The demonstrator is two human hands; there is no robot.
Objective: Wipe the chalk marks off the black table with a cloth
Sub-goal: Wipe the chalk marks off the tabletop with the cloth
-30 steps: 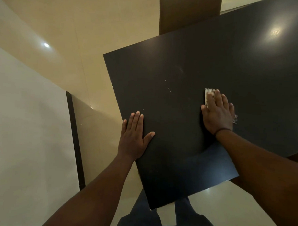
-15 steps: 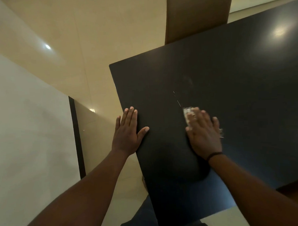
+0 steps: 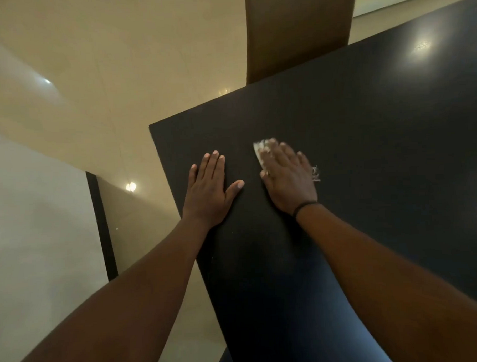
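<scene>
The black table (image 3: 380,136) fills the right half of the view, its left corner at the upper middle. My right hand (image 3: 289,178) lies flat with straight fingers on a small white cloth (image 3: 262,149), pressing it to the tabletop; frayed threads of the cloth stick out at the hand's right side. My left hand (image 3: 209,190) rests flat on the table near its left edge, fingers straight and thumb spread. No chalk mark shows on the dark surface around the hands.
A brown chair back (image 3: 296,30) stands against the table's far edge. Beige glossy floor (image 3: 118,76) lies to the left, with a pale wall panel (image 3: 36,217) and a dark strip (image 3: 101,225). My legs show under the table's near edge.
My right hand has slid the cloth leftward across the table, over the spot where short white chalk lines showed earlier. Those lines are no longer visible. My left hand stays flat on the table.
</scene>
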